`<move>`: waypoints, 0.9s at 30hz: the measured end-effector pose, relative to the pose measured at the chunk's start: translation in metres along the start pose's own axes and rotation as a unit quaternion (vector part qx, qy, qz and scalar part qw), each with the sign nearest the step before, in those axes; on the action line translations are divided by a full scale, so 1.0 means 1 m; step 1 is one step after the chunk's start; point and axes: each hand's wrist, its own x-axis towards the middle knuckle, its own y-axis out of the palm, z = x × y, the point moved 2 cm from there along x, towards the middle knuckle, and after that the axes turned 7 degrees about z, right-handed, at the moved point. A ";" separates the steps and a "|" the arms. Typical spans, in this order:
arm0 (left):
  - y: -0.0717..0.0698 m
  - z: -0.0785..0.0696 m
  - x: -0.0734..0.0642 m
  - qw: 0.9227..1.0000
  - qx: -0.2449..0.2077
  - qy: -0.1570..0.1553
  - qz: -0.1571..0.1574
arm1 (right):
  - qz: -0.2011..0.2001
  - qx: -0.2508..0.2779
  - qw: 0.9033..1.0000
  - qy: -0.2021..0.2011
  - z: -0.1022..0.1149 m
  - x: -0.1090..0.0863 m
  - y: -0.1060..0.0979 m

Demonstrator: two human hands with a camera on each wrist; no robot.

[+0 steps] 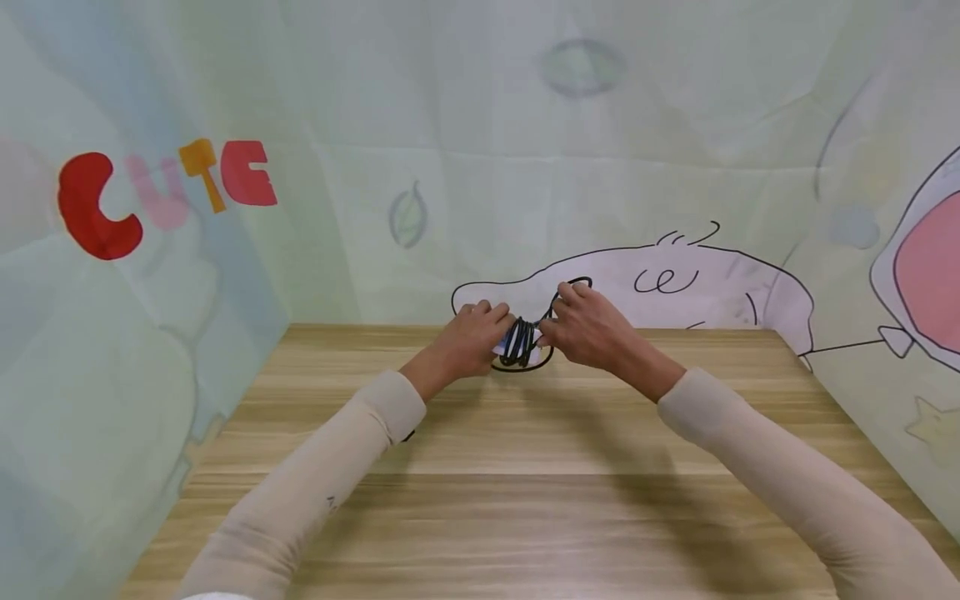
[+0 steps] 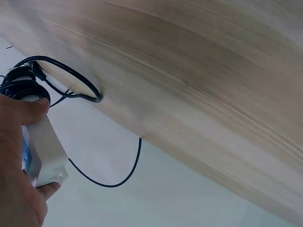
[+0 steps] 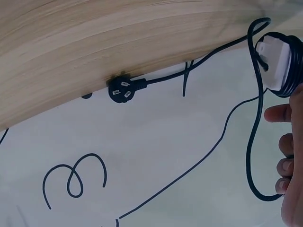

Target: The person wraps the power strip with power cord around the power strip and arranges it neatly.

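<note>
Black power cord (image 1: 519, 343) is wound in several turns round a white block (image 2: 47, 146) with a blue patch on one face. My left hand (image 1: 474, 340) grips one end of the block, thumb along its side in the left wrist view. On the other side, my right hand (image 1: 588, 327) holds a loose length of the cord in curled fingers; a loop runs down to them in the right wrist view. A black three-pin plug (image 3: 121, 90) ends the cord, away from the block. The palm side of the right hand is mostly hidden.
Beneath both forearms lies a wood-grain table (image 1: 525, 517). Printed cloth walls (image 1: 360, 100) stand at its back and sides, with drawn lines and coloured letters. A small dark item (image 1: 408, 435) shows partly behind the left sleeve.
</note>
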 end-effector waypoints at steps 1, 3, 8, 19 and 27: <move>-0.001 0.001 0.000 1.000 -0.003 0.006 0.000 | 0.001 0.003 1.000 0.003 0.000 0.001 0.001; -0.004 0.001 -0.001 1.000 -0.011 0.020 0.005 | 0.004 0.013 1.000 0.006 -0.002 0.002 0.002; -0.009 -0.001 0.000 0.998 -0.038 0.048 0.034 | 0.011 0.052 0.999 0.008 -0.003 0.009 0.005; -0.006 -0.004 -0.003 0.995 -0.076 0.036 0.049 | -0.002 0.085 0.996 0.009 0.003 0.022 0.003; -0.003 -0.004 -0.007 0.989 -0.127 0.075 -0.010 | 0.036 0.223 0.974 0.014 -0.008 0.020 0.023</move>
